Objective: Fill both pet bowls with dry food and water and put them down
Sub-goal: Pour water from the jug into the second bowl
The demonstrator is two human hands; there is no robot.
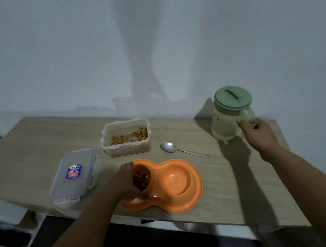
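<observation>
An orange double pet bowl (194, 189) lies near the table's front edge. Its left well holds brown dry food (141, 179); its right well (174, 180) looks empty. My left hand (124, 183) rests on the bowl's left rim, gripping it. At the back right stands a translucent water jug (226, 122) with a green lid. My right hand (257, 134) is closed around the jug's handle. The jug stands upright on the table.
An open clear container (126, 137) with some dry food sits behind the bowl. Its lid (75, 174) lies to the left, overhanging the edge. A metal spoon (181, 150) lies between bowl and jug. The wooden table (38, 141) stands against a pale wall.
</observation>
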